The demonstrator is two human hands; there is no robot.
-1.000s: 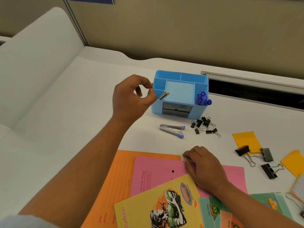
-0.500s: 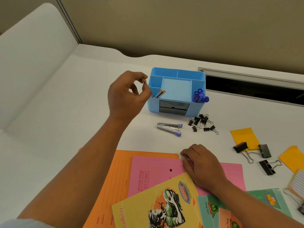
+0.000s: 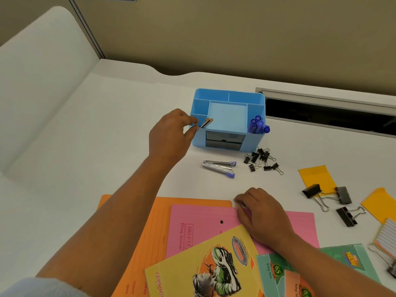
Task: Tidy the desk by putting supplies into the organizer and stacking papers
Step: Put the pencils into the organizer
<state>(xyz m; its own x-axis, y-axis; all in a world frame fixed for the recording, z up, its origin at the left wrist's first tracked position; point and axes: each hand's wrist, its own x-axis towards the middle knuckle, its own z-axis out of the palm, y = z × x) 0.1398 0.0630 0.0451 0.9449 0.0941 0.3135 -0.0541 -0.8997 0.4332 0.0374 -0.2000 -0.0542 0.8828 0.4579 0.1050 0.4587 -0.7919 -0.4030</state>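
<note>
The blue organizer [image 3: 228, 121] stands on the white desk [image 3: 107, 146], toward the back, beside a dark slot [image 3: 330, 112] in the desktop. Its front left compartment holds two pencils [image 3: 206, 122] leaning to the right; the front right one holds a bunch of blue pens [image 3: 258, 125], caps up. The big middle well looks empty, and two dark drawers sit in its front face.

The left hand [image 3: 171, 136] is at the organizer's front left corner, thumb and fingertips pinched close together right beside the pencils. Whether it grips something small there or only touches the wall, I cannot tell.

In front of the organizer lies a staple remover [image 3: 219, 168] with purple tips, and just to its right a heap of small black clips [image 3: 262, 160]. Farther right, three large clips [image 3: 330, 199] lie near two yellow notepads [image 3: 317, 179], one clip overlapping the nearer pad.

At the near edge, the right hand [image 3: 260, 213] rests palm down on a pink folder [image 3: 205, 224], fingers curled at its top edge; nothing clearly held. The pink folder lies on an orange folder [image 3: 137, 232]. A yellow notebook [image 3: 205, 266] overlaps the pink one, and green notebooks [image 3: 276, 273] lie beside it to the right.
</note>
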